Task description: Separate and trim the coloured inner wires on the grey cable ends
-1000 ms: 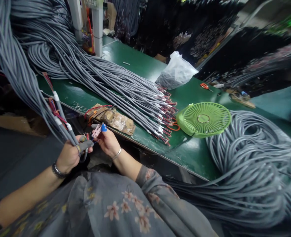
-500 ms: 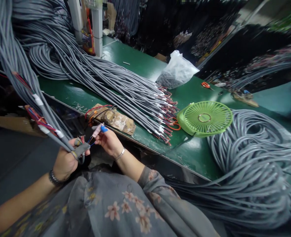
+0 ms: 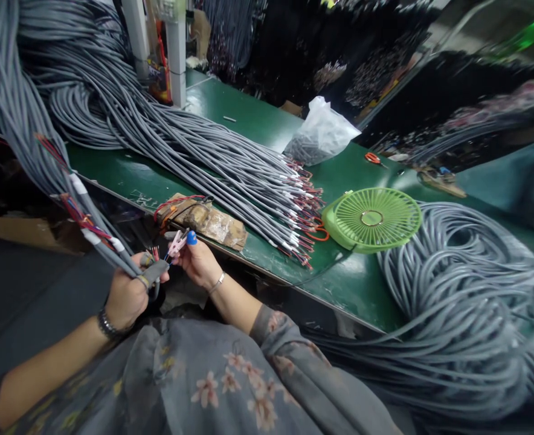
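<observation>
My left hand (image 3: 128, 293) is closed round the ends of a few grey cables (image 3: 124, 261). Grey wrapping covers some of its fingers, and short coloured wire ends (image 3: 154, 251) stick up beside the thumb. Close by on the right, my right hand (image 3: 197, 263) pinches a small pink piece (image 3: 177, 243) that looks like a clip, beside thin blue and dark wires from the cable end. A blue cover (image 3: 191, 238) sits on a digit of this hand. The fingers partly hide where the pink piece meets the wires.
A green table (image 3: 339, 284) carries a long grey cable bundle (image 3: 212, 157) with stripped red ends, a green fan (image 3: 371, 219), a white plastic bag (image 3: 324, 130) and orange-handled snips (image 3: 373, 158). A worn wooden block (image 3: 217, 223) lies at the near edge. Coiled cables (image 3: 470, 302) fill the right.
My hands have come slightly closer together, and the pink piece has turned so its clip-like shape shows. The cables at my left hand have shifted slightly right.
</observation>
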Tool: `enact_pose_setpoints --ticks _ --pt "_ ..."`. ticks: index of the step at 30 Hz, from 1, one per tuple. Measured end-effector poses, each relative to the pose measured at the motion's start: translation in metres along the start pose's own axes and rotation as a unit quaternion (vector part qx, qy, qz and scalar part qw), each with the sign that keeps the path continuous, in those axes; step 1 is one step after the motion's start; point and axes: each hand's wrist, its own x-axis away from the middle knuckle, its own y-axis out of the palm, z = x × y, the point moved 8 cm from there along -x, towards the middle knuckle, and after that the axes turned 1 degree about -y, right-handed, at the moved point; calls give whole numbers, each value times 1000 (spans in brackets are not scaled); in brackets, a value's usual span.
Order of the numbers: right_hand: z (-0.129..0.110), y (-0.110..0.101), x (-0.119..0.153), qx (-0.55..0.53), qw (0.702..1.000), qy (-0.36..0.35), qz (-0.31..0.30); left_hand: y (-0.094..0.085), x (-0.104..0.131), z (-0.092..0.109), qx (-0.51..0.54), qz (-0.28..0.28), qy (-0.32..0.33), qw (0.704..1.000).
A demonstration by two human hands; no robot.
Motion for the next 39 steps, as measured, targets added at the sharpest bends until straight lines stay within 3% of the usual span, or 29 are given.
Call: enact_pose_setpoints --ticks 10,18,27,39 --pt "2 2 2 -54 996 23 65 -3 -1 -7 -11 -1 -10 1000" --pt "6 8 6 -60 994 94 2 -17 7 -11 46 24 -17 999" --pt "2 -1 9 -37 999 36 15 -13 1 0 81 74 -16 994" --pt "-2 -1 8 -57 997 9 55 -7 -1 -3 37 82 -37 995"
